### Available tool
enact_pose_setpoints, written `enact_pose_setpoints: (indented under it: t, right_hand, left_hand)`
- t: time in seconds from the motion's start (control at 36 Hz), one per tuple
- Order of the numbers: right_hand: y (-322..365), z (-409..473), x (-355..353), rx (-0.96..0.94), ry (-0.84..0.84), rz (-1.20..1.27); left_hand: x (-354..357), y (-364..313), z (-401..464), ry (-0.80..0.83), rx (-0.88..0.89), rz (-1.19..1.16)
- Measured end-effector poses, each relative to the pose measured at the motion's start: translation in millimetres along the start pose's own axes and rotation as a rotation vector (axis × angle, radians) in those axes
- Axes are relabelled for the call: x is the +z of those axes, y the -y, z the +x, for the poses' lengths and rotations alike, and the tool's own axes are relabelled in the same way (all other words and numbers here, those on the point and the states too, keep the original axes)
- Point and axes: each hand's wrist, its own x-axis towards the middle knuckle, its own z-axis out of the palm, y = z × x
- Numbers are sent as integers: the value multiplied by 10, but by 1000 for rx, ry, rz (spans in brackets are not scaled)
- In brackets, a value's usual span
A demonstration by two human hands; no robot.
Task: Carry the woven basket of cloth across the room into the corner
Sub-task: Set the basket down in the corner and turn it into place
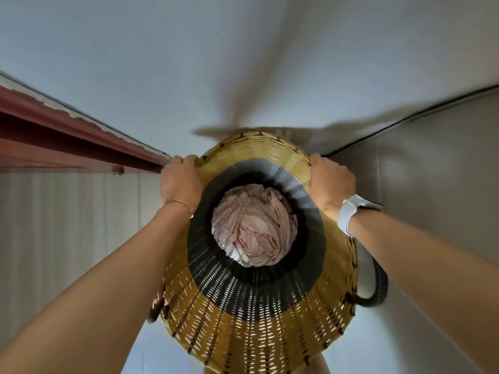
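I look straight down into a tall woven basket (243,319), yellow near the rim and dark lower inside. A crumpled pale pink cloth (252,225) lies at its bottom. My left hand (181,180) grips the rim on the left side, a thin bracelet on its wrist. On the right side, my right hand (330,182) grips the rim, a white watch on its wrist. A dark looped handle (378,287) sticks out from the basket's right wall. The left handle is mostly hidden behind my left forearm.
A pale floor (189,76) stretches ahead of the basket. A red-brown skirting board (67,139) runs along the wall on the left. A grey wall (432,171) with a dark cable (405,120) at its foot stands close on the right.
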Motion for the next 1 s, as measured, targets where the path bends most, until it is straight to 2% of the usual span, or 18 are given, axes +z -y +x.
enact_pose_setpoints:
  t: [0.17, 0.31, 0.39, 0.5, 0.58, 0.67, 0.72, 0.83, 0.92, 1.0]
  right_hand:
    - [532, 156, -39, -134, -78, 42]
    - [817, -73, 41, -353, -218, 282]
    - [788, -451, 160, -341, -311, 397]
    - [550, -1029, 408, -132, -340, 538]
    - [345, -1409, 571, 98, -342, 650]
    - [202, -1629, 659, 419, -266, 732]
    - [123, -1655, 686, 580, -257, 730]
    - [46, -1508, 691, 729, -237, 768]
    - [4, -1411, 718, 714, -140, 733]
    - [-77, -1286, 715, 672, -123, 631]
  left_hand:
    - [-19, 515, -291, -48, -238, -145]
    - [-95, 760, -526, -57, -410, -173]
    - [-135, 783, -563, -21, -410, -159]
    - [-158, 697, -518, -34, -224, -35]
    - [-168, 511, -454, -55, 67, 114]
    - [-146, 287, -326, -78, 403, 255]
    - [-138, 122, -224, -74, 542, 323]
    - [-147, -257, -59, 5, 543, 324]
    - [-157, -397, 33, 50, 507, 323]
    - [-221, -367, 132, 35, 530, 381]
